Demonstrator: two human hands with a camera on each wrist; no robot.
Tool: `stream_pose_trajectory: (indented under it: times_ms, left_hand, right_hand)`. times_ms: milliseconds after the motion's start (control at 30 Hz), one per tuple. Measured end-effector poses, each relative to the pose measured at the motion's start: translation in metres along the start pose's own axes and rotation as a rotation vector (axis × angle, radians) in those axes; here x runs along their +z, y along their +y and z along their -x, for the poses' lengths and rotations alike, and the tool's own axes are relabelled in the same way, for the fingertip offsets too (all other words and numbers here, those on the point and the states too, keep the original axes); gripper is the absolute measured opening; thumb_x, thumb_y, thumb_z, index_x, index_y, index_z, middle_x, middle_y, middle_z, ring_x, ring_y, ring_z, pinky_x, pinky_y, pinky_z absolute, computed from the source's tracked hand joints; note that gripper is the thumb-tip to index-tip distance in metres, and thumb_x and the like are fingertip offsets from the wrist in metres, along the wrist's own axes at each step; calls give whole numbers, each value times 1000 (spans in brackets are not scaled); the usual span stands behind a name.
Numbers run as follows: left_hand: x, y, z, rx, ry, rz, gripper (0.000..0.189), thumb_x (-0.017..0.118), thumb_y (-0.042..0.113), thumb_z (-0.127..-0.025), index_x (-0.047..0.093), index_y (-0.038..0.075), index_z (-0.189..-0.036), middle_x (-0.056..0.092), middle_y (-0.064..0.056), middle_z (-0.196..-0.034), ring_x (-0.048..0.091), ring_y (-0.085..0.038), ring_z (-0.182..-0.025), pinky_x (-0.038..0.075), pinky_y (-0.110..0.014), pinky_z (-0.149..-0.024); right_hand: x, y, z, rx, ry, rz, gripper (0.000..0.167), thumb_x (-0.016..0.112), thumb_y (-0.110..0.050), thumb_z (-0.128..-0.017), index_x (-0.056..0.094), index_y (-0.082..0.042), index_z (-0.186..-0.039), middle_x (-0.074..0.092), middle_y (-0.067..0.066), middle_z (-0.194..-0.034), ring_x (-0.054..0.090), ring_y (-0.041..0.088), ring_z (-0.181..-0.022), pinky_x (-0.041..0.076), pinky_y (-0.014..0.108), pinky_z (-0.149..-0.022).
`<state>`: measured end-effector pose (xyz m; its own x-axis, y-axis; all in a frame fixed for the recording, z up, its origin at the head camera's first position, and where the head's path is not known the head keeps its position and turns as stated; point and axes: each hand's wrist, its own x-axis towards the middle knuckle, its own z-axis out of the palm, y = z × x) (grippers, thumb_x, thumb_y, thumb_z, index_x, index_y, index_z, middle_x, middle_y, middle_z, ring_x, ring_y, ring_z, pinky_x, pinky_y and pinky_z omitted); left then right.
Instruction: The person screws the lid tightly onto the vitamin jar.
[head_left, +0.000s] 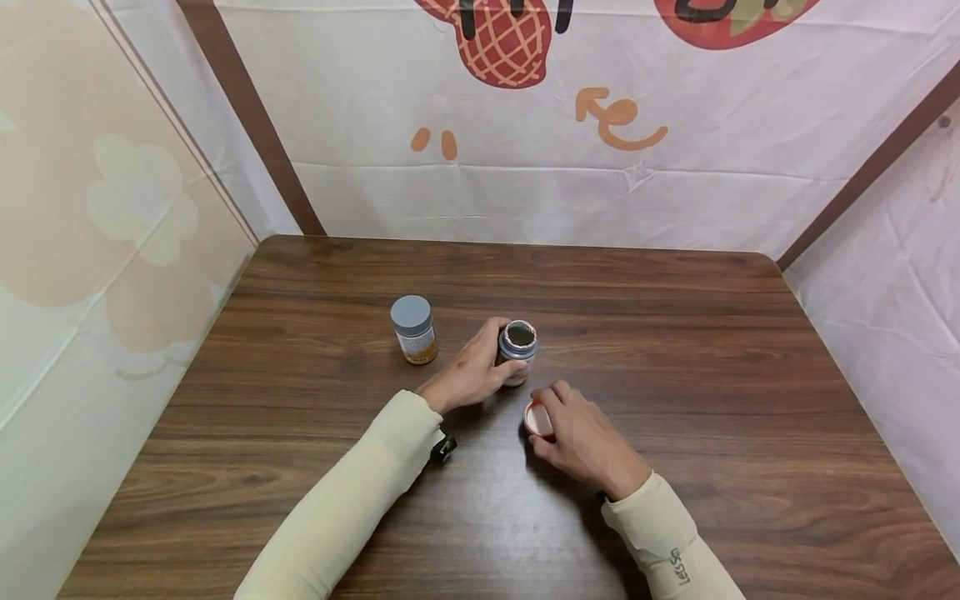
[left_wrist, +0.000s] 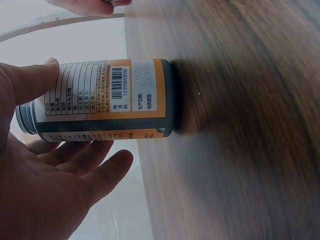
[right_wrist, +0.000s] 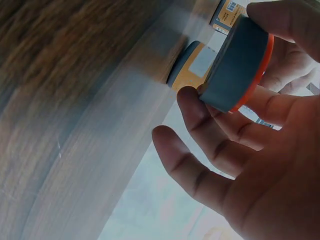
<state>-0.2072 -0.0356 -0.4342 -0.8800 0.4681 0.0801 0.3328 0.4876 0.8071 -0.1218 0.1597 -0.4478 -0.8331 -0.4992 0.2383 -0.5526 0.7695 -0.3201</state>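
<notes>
Jar (head_left: pixel 523 358) and lid (head_left: pixel 537 419): two-hand hold

Jar position: between the thumb and fingers of the left hand (head_left: pixel 471 371). The jar stands upright on the table (head_left: pixel 712 358), uncapped, with its mouth facing up beside the index finger. A ragged, silvery edge rings the mouth; the interior is dark.

Left fingers: curled round the jar body. The thumb bears on the printed label, on the side nearer the person; the other fingers lie on the opposite side, partly hidden by the jar. In the left wrist view, one finger extends away from the jar wall. A ruled panel of print lies next to the thumb tip; a barcode and date lines lie beyond the tip, toward the base.

Right fingers: the thumb and fingers of the right hand (head_left: pixel 581 433) pinch the lid by its edge. One finger extends clear of it. The blue-grey side wall sits between thumb and fingertips, and the red rim faces the palm. Lid position: to the right of the left thumb and nearer the person. Contact between lid and table cannot be determined.

Second jar (head_left: pixel 414 331): capped, upright, to the left of the left fingers and apart from them.

Surroundings: pale sleeves (head_left: pixel 352 492) cover both forearms behind the fingers. A printed curtain (head_left: pixel 360 200) hangs well beyond the fingertips.
</notes>
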Motion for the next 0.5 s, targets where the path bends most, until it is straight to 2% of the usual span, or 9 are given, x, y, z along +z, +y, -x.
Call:
stream_pose_trajectory:
  times_ms: [267, 500]
  left_hand:
    - [-12, -1, 12, 1, -38, -22, 54, 68, 14, -97, 37, -2, -138, 52, -19, -132, 52, -27, -124, 38, -44, -107]
    - [-19, -3, 20, -6, -45, -55, 56, 68, 16, -97, 37, -2, -139, 52, -18, -133, 51, -26, -125, 38, -44, -107]
  right_hand:
    - [-2, -3, -3, 28, -20, 22, 45, 79, -16, -76, 61, -2, -115, 60, 9, -102, 60, 28, -87, 50, 44, -69]
    - [-4, -4, -4, 39, -22, 20, 44, 79, -16, -77, 62, -3, -115, 60, 8, -102, 59, 28, -87, 49, 43, -69]
